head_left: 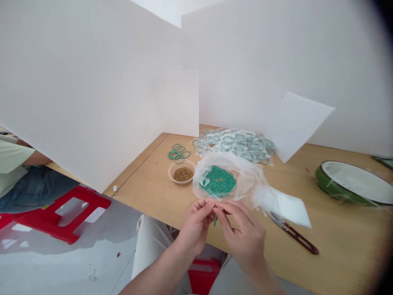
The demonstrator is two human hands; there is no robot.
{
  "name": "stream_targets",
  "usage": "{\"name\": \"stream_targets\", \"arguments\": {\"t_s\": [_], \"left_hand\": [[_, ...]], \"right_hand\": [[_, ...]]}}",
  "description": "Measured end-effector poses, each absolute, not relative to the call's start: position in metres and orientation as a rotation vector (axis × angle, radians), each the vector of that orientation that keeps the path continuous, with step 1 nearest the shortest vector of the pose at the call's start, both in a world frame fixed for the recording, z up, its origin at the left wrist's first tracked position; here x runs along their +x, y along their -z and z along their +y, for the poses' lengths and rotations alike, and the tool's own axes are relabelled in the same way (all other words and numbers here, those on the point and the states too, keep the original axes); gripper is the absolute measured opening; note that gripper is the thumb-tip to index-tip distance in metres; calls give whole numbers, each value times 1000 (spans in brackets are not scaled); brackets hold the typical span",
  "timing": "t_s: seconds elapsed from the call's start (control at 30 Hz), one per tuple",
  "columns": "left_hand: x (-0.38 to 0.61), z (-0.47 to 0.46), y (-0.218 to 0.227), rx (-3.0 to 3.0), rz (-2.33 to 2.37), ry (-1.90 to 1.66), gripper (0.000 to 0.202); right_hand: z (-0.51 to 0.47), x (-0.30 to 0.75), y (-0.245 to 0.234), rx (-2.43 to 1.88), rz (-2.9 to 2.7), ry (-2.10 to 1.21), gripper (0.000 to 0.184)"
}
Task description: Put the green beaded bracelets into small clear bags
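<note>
My left hand (195, 224) and my right hand (245, 230) meet at the fingertips over the table's front edge. Both pinch a short strand of green beads (215, 220), whose lower end hangs between them; the rest is hidden by my fingers. Just beyond lies an open clear plastic bag (245, 174) with loose green beads (218, 181) in it. Left of the bag, a clear round bowl (172, 179) holds small golden-brown beads (183, 174). Several green bead loops (178, 153) lie behind the bowl.
Many small clear bags (236, 143) with green loops are piled at the back. Thread snips with a dark red handle (297, 237) and a white sheet (285, 205) lie at right, near a green-sided round container (334, 186). White panels (101, 82) border the table; another person's sleeve (15, 155) shows left.
</note>
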State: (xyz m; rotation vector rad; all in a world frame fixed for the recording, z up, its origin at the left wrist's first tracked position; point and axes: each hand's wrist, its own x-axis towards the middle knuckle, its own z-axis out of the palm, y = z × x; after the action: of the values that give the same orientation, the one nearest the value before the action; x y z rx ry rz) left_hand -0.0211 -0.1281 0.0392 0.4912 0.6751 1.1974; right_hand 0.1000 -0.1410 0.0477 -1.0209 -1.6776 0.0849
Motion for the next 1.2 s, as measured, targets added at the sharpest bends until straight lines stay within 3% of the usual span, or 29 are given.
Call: {"name": "stream_targets", "arguments": {"t_s": [0.1, 0.2, 0.37, 0.47, 0.7, 0.97, 1.2], "left_hand": [[-21, -128, -41, 591, 719, -1236, 25], [-23, -126, -40, 685, 794, -1274, 26], [-31, -117, -35, 648, 718, -1259, 29], [-35, -113, -37, 627, 706, -1249, 30], [-53, -101, -44, 749, 662, -1247, 31], [-77, -97, -35, 1383, 937, -1183, 37], [-49, -101, -48, 1386, 779, -793, 37]], "right_hand": [[-140, 98, -47, -1045, -1629, -166, 16], [-138, 98, -43, -1090, -1489, -448, 5], [-130, 101, -37, -879, -1022, -1072, 17], [-127, 102, -36, -762, -940, -1238, 20], [-119, 123, -35, -932, -1055, -993, 23], [-117, 155, -41, -1033, -1112, -724, 20], [-115, 118, -55, -1104, -1530, -816, 18]]}}
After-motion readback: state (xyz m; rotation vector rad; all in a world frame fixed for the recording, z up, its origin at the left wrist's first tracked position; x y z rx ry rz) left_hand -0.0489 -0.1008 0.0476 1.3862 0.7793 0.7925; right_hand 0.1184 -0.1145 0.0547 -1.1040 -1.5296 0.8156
